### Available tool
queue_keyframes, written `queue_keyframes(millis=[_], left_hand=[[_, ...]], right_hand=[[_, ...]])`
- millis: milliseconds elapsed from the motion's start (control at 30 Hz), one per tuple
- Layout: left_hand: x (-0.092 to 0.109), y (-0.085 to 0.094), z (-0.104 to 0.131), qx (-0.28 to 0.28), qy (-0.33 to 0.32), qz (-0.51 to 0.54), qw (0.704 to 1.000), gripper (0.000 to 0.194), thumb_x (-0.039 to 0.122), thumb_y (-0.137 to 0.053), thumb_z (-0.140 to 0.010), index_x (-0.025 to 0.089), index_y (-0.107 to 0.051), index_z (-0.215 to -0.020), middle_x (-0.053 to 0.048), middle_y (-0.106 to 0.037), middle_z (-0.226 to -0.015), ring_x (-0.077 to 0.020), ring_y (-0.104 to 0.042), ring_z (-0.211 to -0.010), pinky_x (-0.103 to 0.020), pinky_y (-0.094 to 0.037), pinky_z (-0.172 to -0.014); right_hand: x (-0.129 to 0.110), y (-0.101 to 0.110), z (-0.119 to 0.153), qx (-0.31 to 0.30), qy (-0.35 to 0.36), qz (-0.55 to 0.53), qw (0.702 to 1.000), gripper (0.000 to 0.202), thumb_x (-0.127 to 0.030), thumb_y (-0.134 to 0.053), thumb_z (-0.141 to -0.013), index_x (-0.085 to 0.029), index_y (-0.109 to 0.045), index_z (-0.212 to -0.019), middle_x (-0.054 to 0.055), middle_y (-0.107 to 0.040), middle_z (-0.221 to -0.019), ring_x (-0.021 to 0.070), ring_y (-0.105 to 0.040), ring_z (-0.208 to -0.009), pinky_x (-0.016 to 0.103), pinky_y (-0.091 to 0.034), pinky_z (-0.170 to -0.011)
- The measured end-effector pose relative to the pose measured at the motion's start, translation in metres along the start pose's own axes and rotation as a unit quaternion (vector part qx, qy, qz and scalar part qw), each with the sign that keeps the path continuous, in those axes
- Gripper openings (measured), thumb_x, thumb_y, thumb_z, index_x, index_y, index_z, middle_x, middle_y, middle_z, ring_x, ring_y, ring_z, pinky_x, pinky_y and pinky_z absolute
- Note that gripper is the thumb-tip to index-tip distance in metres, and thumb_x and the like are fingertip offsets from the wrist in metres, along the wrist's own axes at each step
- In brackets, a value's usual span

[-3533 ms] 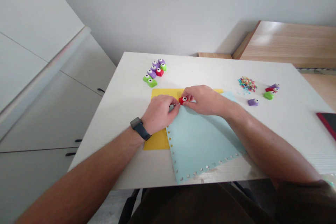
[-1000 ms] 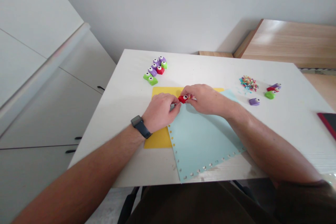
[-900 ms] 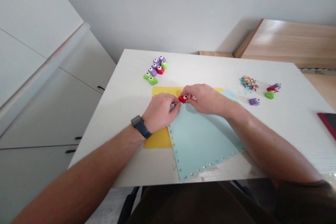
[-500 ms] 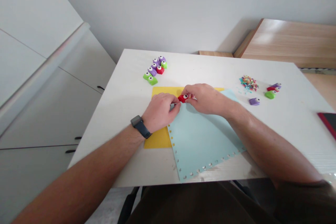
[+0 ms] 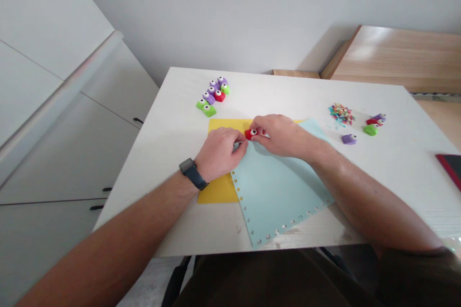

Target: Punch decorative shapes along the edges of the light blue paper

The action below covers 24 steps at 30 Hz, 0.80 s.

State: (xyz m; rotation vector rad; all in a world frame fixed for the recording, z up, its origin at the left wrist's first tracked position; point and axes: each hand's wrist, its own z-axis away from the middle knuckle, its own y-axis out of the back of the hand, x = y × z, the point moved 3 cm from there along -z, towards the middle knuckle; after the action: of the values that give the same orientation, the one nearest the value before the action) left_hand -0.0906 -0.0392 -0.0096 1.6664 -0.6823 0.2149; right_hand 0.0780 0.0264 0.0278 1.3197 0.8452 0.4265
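A small red craft punch [image 5: 248, 135] with a white-and-black round top is between the fingers of my right hand [image 5: 275, 134]. The punch sits at the upper left corner of a light blue sheet of paper [image 5: 284, 187]. My left hand [image 5: 225, 148] is closed, thumb and finger pinching that sheet beside the punch; its fingertips partly hide the edge. Star-shaped and other small cut-outs run along the sheet's left and near edges. Underneath lies a yellow sheet [image 5: 218, 189], partly covered by the blue one and my left hand.
On the white table [image 5: 144, 153], several purple, green and red punches [image 5: 209, 111] cluster at the back left. A heap of coloured paper bits [image 5: 341, 113] lies to the right, near a purple punch [image 5: 349, 139] and a green punch [image 5: 370, 129]. A dark red-edged object [image 5: 452, 168] is at the far right.
The blue sheet has turned slightly, its near corner shifting to the right. The red punch has tilted a little in my right hand. My left hand has stayed in place.
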Motion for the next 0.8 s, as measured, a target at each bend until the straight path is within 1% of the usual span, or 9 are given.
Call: queue_keyframes(millis=[333,500,800], left_hand=[[-0.0004,-0.0003,0.0007,-0.001,0.005,-0.004,1.0,0.019,0.029,-0.056,-0.096,0.019,-0.068,-0.086,-0.007,-0.075,-0.091,-0.024,-0.067,-0.087,-0.039,-0.048,-0.08],[-0.0007,-0.0005,0.0008,0.004,0.004,-0.003,1.0,0.018,0.03,-0.057,-0.096,0.019,-0.068,-0.085,-0.006,-0.074,-0.089,-0.0237,-0.066,-0.085,-0.039,-0.048,-0.079],[0.0001,0.0002,0.0006,0.004,0.004,0.001,1.0,0.018,0.029,-0.057,-0.096,0.019,-0.068,-0.086,-0.006,-0.074,-0.089,-0.0235,-0.067,-0.085,-0.038,-0.048,-0.08]], right_hand=[[-0.0001,0.0001,0.0001,0.001,-0.003,0.014,1.0,0.023,-0.035,-0.059,-0.099,-0.018,-0.068,-0.112,0.009,-0.076,-0.101,0.0228,-0.069,-0.094,0.031,-0.044,-0.082],[-0.0001,0.0005,0.0005,0.007,-0.001,0.024,1.0,0.023,-0.038,-0.059,-0.099,-0.019,-0.067,-0.109,0.009,-0.076,-0.1,0.0236,-0.069,-0.094,0.032,-0.044,-0.082],[-0.0005,0.0006,0.0003,0.01,0.004,0.033,0.999,0.023,-0.037,-0.058,-0.098,-0.018,-0.066,-0.108,0.009,-0.075,-0.099,0.0239,-0.068,-0.093,0.032,-0.043,-0.081]])
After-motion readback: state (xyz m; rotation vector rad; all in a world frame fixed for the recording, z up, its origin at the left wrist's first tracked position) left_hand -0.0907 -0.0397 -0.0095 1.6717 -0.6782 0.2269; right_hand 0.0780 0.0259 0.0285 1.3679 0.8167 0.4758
